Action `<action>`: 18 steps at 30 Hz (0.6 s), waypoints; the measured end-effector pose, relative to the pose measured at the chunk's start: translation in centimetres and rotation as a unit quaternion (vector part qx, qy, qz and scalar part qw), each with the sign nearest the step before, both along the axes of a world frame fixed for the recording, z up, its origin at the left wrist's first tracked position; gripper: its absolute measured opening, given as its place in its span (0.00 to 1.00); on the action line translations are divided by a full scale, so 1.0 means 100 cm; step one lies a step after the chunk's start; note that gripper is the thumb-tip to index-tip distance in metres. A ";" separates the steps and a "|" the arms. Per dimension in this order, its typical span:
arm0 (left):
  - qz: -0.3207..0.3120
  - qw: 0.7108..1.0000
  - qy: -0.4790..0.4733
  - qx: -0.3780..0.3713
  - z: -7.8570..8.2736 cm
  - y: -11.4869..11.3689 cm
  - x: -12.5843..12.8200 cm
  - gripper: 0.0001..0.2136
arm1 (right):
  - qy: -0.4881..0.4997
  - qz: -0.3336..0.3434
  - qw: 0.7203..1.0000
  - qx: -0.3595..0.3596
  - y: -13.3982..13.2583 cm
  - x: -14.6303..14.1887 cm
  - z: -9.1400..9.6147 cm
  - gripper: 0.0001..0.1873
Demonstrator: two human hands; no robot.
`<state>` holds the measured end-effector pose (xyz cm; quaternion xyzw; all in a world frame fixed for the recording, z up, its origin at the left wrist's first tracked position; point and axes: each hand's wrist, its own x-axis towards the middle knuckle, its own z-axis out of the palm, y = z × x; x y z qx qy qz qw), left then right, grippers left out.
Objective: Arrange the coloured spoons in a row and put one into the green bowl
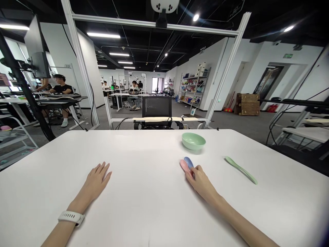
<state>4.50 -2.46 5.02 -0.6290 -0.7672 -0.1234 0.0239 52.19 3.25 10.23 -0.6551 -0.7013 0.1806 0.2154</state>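
Note:
My left hand (96, 180) rests palm down on the white table (133, 151), its fingers apart and touching nothing else. A white band (71, 217) circles that wrist. My right hand (200, 181) closes on the handle ends of a pink plastic spoon (184, 165) and a blue plastic spoon (189, 162), whose bowls overlap beyond my fingers. Just above them, toward the far side, stands a mint-green bowl (193, 141). A longer green plastic spoon (241, 170) lies to the right of my right hand, apart from it.
A white aluminium frame (156, 24) rises beyond the table's far edge, with a black monitor (156, 107) behind it. A seated person (60, 89) works at a desk on the left. Further back are more people, shelves and a wooden crate.

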 end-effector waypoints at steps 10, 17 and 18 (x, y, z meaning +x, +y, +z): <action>-0.005 1.000 0.002 -0.002 0.001 0.001 -0.001 0.35 | 0.005 -0.001 1.000 -0.005 0.000 0.002 -0.001 0.18; -0.002 1.000 0.000 0.007 -0.001 0.001 -0.001 0.34 | 0.008 0.001 1.000 -0.017 0.000 0.002 0.000 0.18; -0.003 1.000 -0.001 0.011 -0.002 0.001 -0.001 0.34 | 0.007 0.001 1.000 -0.017 0.000 0.002 0.000 0.18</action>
